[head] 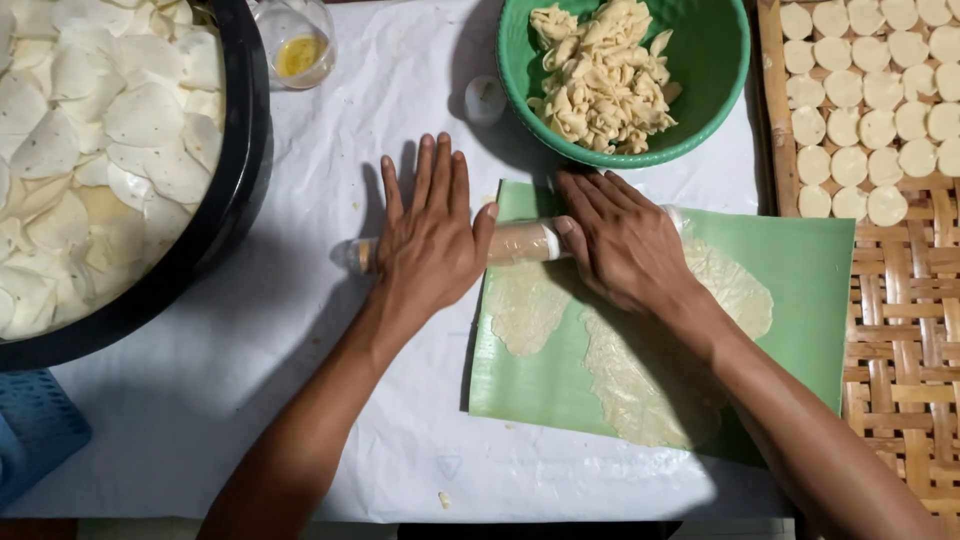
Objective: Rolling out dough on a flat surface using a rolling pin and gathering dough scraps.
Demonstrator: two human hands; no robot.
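Head view looks straight down on a counter (300,330) spread with white paper. On it lies a green sheet (800,290) bearing flattened dough (525,310). Above sits a green bowl (725,50) heaped with dough pieces, at the right a woven bamboo tray (900,330) of small dough discs, at the left a black tub (235,170) of thin white rounds, and a small glass (297,40) with yellow liquid. My left hand (430,240) and right hand (625,245) press flat, fingers stretched out, on a wrapped rolling pin (522,242) across the sheet's upper left edge.
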